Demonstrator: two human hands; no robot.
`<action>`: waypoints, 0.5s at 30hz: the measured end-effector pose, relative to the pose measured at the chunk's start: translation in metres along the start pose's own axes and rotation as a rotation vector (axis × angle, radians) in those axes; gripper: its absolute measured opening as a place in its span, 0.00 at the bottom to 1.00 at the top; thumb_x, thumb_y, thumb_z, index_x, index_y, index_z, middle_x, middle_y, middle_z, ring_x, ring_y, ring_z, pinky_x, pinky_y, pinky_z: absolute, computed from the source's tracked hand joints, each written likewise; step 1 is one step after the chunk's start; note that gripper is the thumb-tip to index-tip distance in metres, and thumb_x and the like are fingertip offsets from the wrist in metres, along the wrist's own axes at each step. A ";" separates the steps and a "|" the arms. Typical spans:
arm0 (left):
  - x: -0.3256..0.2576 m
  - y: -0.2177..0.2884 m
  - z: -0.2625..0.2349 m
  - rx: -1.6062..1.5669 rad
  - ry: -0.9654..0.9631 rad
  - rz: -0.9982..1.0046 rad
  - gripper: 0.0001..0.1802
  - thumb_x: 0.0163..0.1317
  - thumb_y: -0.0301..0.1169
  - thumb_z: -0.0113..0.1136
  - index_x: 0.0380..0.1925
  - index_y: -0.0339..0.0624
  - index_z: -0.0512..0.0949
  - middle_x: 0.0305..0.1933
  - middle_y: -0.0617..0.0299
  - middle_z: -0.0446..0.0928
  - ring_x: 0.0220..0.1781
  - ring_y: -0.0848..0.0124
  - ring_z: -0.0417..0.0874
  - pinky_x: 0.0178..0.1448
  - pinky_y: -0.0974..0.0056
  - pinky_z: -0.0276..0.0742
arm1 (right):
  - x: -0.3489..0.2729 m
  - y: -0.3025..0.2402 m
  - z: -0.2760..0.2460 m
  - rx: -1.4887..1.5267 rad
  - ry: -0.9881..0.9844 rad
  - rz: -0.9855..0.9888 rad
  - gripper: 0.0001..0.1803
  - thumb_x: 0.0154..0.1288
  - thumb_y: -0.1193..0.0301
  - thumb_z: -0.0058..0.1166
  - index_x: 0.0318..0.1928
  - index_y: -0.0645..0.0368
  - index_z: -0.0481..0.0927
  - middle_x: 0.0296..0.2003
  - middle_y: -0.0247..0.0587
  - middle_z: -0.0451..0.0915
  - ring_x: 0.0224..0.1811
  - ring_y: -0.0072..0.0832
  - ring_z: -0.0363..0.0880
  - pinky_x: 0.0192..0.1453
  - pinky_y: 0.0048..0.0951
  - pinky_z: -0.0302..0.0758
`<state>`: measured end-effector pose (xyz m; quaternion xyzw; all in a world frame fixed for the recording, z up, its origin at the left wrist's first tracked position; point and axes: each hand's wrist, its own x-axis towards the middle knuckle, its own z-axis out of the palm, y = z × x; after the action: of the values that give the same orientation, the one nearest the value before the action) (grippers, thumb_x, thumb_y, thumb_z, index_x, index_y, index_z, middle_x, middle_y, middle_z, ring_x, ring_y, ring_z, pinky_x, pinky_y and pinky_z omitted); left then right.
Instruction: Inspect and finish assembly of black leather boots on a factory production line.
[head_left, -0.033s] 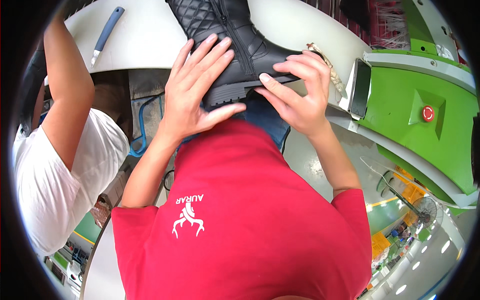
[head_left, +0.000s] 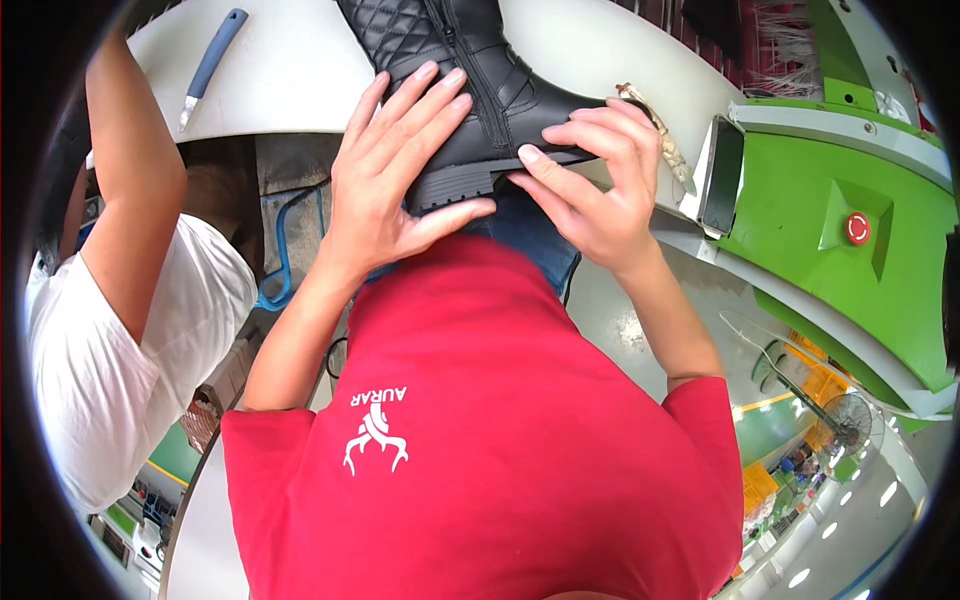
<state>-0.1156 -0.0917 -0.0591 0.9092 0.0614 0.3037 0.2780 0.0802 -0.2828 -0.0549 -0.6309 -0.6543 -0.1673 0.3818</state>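
Note:
A black ankle-strapped boot (head_left: 492, 92) with a quilted shaft and a side zipper lies on its side at the table's near edge, toe to the right. Its chunky heel (head_left: 452, 187) points toward me. My left hand (head_left: 385, 185) grips the heel end, fingers stretched over the leather and thumb along the heel's underside. At the toe, my right hand (head_left: 605, 190) has its fingers curled over the top and its thumb against the sole edge. The toe tip is partly hidden by those fingers.
A knife with a blue-grey handle (head_left: 216, 55) lies on the white table (head_left: 285, 75). On the left is a co-worker's bare arm (head_left: 135, 170). To the right stand a phone-like dark panel (head_left: 721, 175) and a green machine (head_left: 800, 200) with a red button (head_left: 858, 229).
The boot has shifted very slightly, and both hands stay on it in nearly the same grip.

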 end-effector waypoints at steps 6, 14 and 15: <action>-0.001 -0.002 0.003 -0.024 0.037 -0.026 0.49 0.52 0.53 0.88 0.72 0.44 0.84 0.77 0.54 0.84 0.82 0.50 0.80 0.89 0.38 0.63 | 0.006 -0.013 0.004 -0.080 -0.028 -0.017 0.19 0.52 0.71 0.82 0.48 0.47 0.96 0.46 0.28 0.88 0.53 0.35 0.82 0.65 0.51 0.78; -0.003 -0.006 0.006 -0.010 0.011 -0.032 0.53 0.50 0.55 0.89 0.73 0.38 0.82 0.77 0.48 0.83 0.83 0.50 0.79 0.89 0.39 0.62 | 0.023 -0.020 0.002 0.006 -0.162 0.055 0.15 0.52 0.75 0.76 0.42 0.51 0.89 0.41 0.30 0.85 0.48 0.37 0.81 0.59 0.48 0.77; -0.003 -0.007 0.006 -0.020 0.015 -0.029 0.53 0.50 0.55 0.89 0.73 0.37 0.83 0.77 0.48 0.83 0.83 0.49 0.79 0.89 0.39 0.62 | 0.031 -0.021 -0.001 0.004 -0.168 0.057 0.15 0.52 0.75 0.76 0.42 0.51 0.89 0.41 0.30 0.85 0.48 0.37 0.81 0.59 0.48 0.77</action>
<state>-0.1136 -0.0893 -0.0687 0.9032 0.0738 0.3068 0.2909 0.0636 -0.2648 -0.0267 -0.6604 -0.6662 -0.1016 0.3313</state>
